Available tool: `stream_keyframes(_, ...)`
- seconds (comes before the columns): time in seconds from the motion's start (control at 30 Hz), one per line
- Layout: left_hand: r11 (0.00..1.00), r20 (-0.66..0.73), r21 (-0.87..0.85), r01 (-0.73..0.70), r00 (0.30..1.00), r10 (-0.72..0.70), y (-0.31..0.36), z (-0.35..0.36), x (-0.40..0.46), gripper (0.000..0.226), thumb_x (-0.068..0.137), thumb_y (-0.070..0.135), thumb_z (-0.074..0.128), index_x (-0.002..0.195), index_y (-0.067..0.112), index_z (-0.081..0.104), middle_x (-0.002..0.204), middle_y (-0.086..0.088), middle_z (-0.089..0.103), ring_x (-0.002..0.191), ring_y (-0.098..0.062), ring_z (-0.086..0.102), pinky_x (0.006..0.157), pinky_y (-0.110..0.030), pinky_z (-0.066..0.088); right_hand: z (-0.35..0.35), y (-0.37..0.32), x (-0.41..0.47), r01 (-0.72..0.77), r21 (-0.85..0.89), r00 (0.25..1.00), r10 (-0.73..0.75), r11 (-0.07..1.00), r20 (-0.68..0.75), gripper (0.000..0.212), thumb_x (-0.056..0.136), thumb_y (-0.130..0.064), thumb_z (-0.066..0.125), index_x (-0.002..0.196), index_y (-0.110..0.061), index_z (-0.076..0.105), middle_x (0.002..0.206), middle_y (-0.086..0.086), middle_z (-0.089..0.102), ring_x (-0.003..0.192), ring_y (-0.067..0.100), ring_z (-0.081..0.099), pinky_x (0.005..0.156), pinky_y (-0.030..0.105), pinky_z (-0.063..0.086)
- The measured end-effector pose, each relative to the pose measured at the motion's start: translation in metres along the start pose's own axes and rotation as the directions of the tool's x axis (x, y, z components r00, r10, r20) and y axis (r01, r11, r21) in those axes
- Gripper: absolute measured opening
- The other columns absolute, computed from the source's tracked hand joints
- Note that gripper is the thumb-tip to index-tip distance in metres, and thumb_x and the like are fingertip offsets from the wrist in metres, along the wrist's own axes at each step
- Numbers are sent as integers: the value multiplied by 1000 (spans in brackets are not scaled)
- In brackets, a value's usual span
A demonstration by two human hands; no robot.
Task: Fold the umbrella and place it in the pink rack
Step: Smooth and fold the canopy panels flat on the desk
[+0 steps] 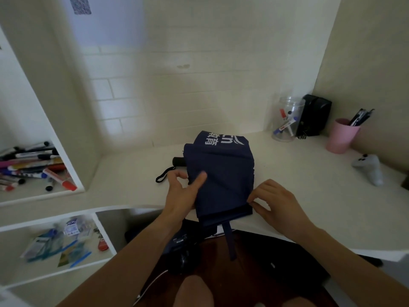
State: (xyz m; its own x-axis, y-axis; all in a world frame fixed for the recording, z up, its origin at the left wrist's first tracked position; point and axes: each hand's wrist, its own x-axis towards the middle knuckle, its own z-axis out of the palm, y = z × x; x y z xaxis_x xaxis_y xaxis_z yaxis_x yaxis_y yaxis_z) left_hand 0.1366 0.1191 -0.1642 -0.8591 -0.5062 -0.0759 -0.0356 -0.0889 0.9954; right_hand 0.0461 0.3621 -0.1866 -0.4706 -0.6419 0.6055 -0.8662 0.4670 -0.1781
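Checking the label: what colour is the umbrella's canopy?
Navy blue with white lettering, on the umbrella; head view.

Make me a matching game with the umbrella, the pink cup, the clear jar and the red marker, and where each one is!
Things:
1. umbrella
2. pink cup
3. clear jar
4. red marker

Places:
A. left shelf cubby, among other markers
B. far right of the desk, holding pens
C. middle of the desk, under both hands
D. against the back wall, beside a black box

Pairs: 1-C, 2-B, 3-D, 4-A
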Motion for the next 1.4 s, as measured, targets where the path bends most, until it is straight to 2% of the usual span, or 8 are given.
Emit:
stream_keyframes(0.13,985,37,171,-18,999,12,-12,-7,1,36,81,0,79,105,15,58,107,-16,72,93,-29,72,82,-47,62,2,2,-1,-14,1,1000,14,1000,-15,19,77,-8,83,85,-21,73,88,-12,70,85,10,61,71,26,53)
stream_keyframes(0.6,889,126,443,-118,990,68,-25,-14,2,55,71,6,88,119,22,66,114,-1,65,92,-21,71,85,-42,62,2,-16,26,-25,47,999,26,999,-19,13,93,-26,63,99,-21,73,104,-5,60,94,14,55,79,29,50)
stream_keyframes(0.9,832,175,534,-152,982,67,-22,-17,1,56,71,19,91,121,21,65,114,1,65,88,-14,70,81,-31,61,45,7,33,55,-176,898,29,983,440,64,101,-60,27,158,-30,24,167,2,15,154,24,12,124,42,21)
stream_keyframes(1.0,523,182,794,-309,942,280,-23,-18,2,46,76,42,84,113,21,68,113,-1,63,95,-13,63,82,-24,52,48,8,27,82,-199,875,25,976,484,68,100,-63,18,160,-31,15,170,2,5,156,22,2,126,40,13)
stream_keyframes(1.1,123,388,810,-573,682,621,-21,-10,7,36,91,46,65,113,18,70,124,-6,56,114,-21,53,99,-34,49,49,8,25,85,-193,863,24,977,504,69,100,-62,14,161,-30,12,170,3,1,156,23,-2,126,40,10)
stream_keyframes(1.17,-67,604,732,-678,601,523,-27,-4,15,47,101,48,46,137,20,60,147,-7,49,137,-23,45,114,-40,39,52,9,23,71,-175,855,31,982,518,69,100,-62,13,161,-29,6,169,2,-4,156,20,-8,127,38,5)
stream_keyframes(1.3,-103,653,755,-648,726,218,-51,-19,27,71,101,67,12,161,29,16,169,5,15,156,-12,10,126,-40,17,43,9,24,-13,-150,762,107,989,639,72,97,-65,10,157,-32,-12,166,-10,-17,152,6,-18,126,37,1)
stream_keyframes(1.4,-99,655,754,-649,730,196,-59,-28,30,72,99,71,6,161,34,7,169,8,7,156,-10,5,126,-39,14,16,9,31,-101,-116,712,153,988,685,71,97,-65,31,159,-35,13,166,-15,9,153,4,8,125,30,12)
